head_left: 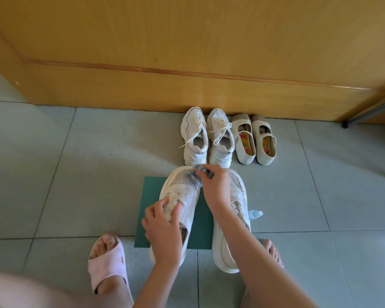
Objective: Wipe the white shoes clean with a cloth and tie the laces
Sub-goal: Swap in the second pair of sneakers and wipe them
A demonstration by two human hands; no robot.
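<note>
White shoes (pixel 182 182) — 2 abreast — point toes-first at the door (pixel 187 41).

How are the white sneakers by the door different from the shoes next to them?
The white sneakers have laces; the strap shoes have one strap each. The sneakers are white with chunky soles; the strap shoes are cream, flat, with colourful insoles. Both pairs point toes toward the door.

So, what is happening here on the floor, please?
A person is wiping a white shoe on a green mat. The left grip holds it at the laces, while the right grip presses a blue cloth on its toe. The second shoe lies beside it, under the right forearm.
</note>
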